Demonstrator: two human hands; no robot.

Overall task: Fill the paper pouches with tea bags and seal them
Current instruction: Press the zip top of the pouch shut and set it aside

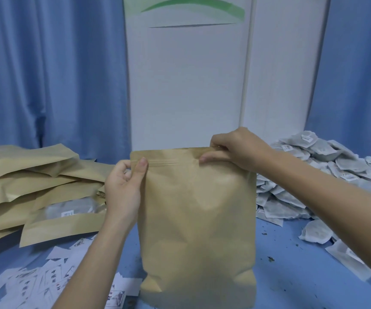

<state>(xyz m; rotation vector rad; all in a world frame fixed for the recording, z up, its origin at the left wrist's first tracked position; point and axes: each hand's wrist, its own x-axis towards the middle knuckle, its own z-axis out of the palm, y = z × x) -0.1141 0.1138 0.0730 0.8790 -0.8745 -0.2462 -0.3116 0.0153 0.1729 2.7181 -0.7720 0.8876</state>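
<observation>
Two hands pinching upright pouch (199,221), left hand (123,188), right hand (235,150), mouth up

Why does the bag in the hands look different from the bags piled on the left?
The held pouch stands upright and bulges; the stacked pouches lie flat. Both hands, left hand and right hand, pinch the held pouch's top; nobody touches the stacked ones. Both are brown paper.

The upright pouch (199,219) is matt brown kraft paper, softly creased, with a ridged strip pressed across near its top. The stacked pouches (30,186) share that paper; one carries a cloudy plastic window. The tea bags (313,175) look like thin fibrous white mesh. The desk (291,253) is smooth, matt blue. Blue cloth curtains (53,74) hang in folds.
</observation>
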